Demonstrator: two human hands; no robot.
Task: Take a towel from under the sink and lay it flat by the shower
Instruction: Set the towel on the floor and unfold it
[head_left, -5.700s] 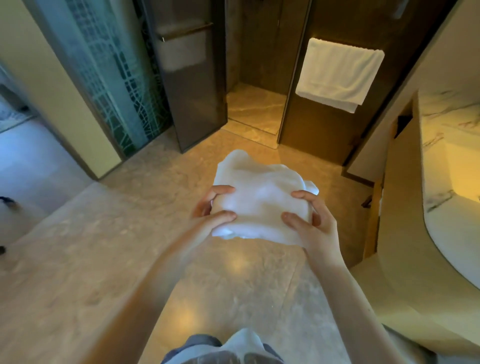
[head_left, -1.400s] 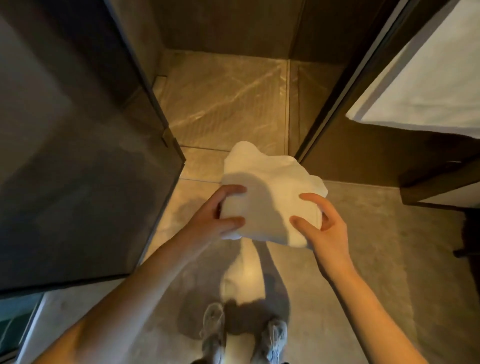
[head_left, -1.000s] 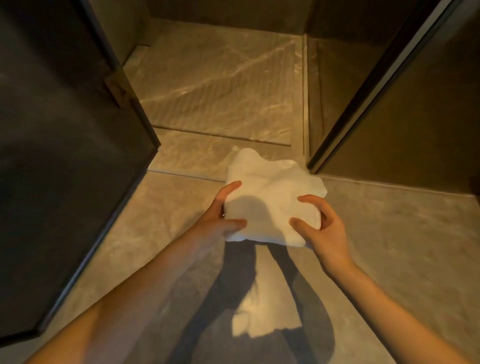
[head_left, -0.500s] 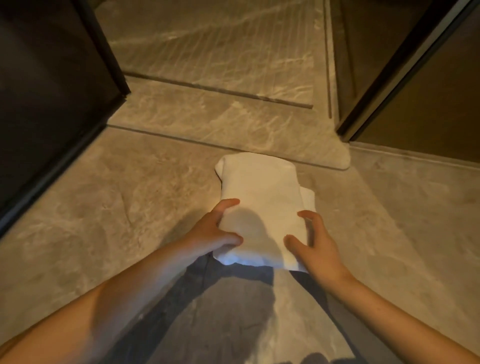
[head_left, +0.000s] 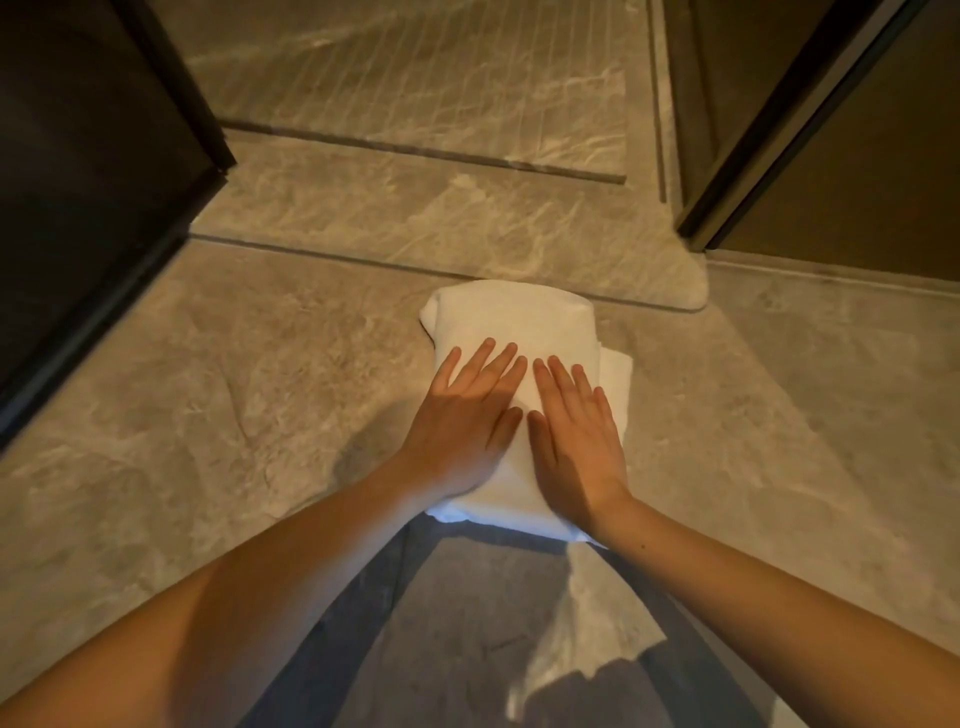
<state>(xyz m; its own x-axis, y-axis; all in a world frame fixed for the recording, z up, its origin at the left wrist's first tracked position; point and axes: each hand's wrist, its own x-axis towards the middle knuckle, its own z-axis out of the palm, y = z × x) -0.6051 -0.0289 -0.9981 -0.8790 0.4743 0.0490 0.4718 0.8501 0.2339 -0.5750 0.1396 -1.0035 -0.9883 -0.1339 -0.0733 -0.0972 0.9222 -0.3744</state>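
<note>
Now folded towel (head_left: 511, 317) beside shower threshold (head_left: 431, 228), both palms flat.

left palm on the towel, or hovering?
Touching. The head view shows the left hand pressed flat on the folded white towel, fingers spread, no gap or shadow between them. The right hand lies flat beside it.

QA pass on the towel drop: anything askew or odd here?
Mostly fine. The towel lies folded on the floor by the shower threshold, both hands flat on it; a lower layer sticks out unevenly on its right edge.
</note>
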